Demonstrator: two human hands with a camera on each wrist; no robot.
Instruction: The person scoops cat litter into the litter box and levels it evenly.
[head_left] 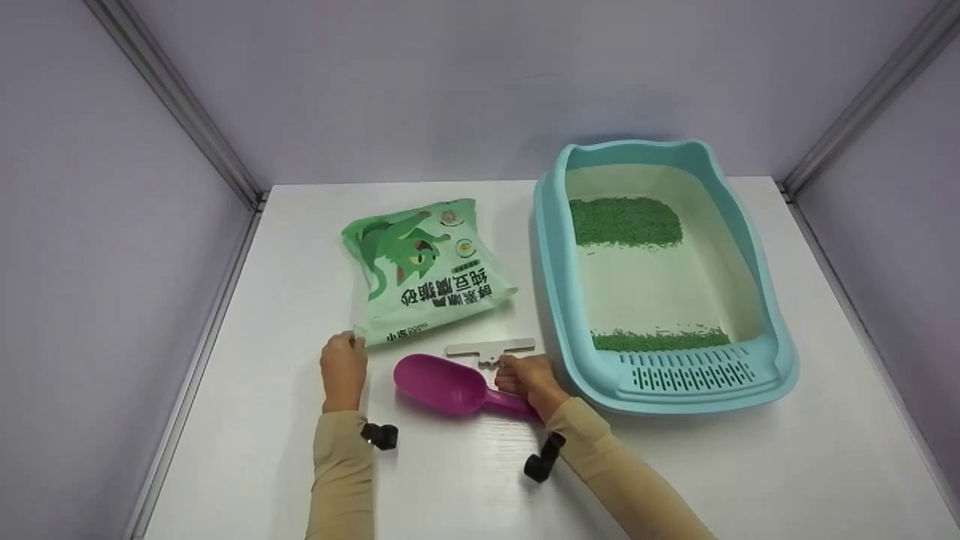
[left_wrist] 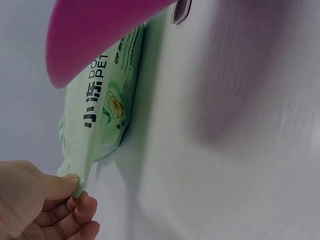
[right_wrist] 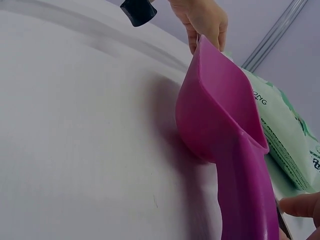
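My left hand (head_left: 344, 371) pinches the near left corner of a pale green cat litter bag (head_left: 431, 274) between thumb and fingers. The bag lies on the table with its cat print and lettering upward. In the left wrist view, the pinched corner stands up from the tabletop. My right hand (head_left: 531, 381) is at the near edge of a wide silver bag clip (head_left: 490, 349), its fingertips pinching the clip's grip. A magenta scoop (head_left: 442, 386) lies before the clip, its handle running under my right wrist. In the right wrist view, the scoop hides most of the clip.
A blue litter box (head_left: 551, 247) stands to the right, close beside my right hand. Green pellets (head_left: 626, 221) lie at its far and near ends. Walls with metal corner strips enclose the white table (head_left: 247, 390) at the back and sides.
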